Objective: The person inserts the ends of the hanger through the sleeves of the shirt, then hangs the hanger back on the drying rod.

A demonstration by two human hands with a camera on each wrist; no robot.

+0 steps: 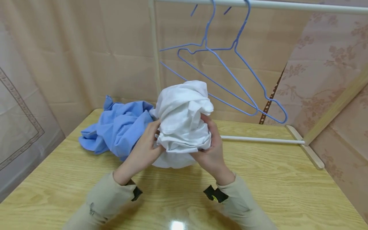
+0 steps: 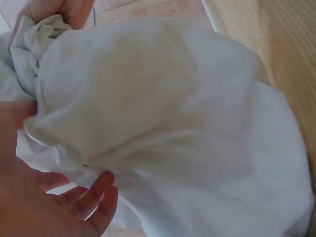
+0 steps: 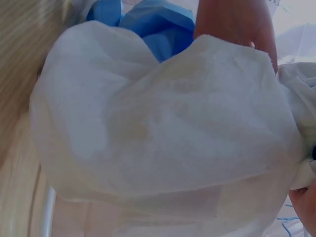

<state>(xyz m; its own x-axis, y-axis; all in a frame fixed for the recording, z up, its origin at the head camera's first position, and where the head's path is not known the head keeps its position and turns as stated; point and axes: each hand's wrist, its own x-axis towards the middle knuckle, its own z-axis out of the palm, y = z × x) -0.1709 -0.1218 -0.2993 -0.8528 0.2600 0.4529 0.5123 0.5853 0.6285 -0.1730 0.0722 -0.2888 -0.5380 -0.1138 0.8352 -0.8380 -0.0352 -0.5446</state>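
Observation:
A bunched white cloth is held up over the table between both hands, its top gathered in folds and its lower part hanging loose. On its left side my left hand grips the gathered part, some fingers hidden behind the fabric. The right hand grips the opposite side, thumb toward the front. In the left wrist view, the cloth spreads out beyond the left hand's curled fingers. A crumpled blue cloth lies on the table just left of the white one.
Two blue wire hangers hang from a white rail behind the hands. The rack's lower bar and wooden foot stand on the wood-grain table. Beige curtains hang at the back.

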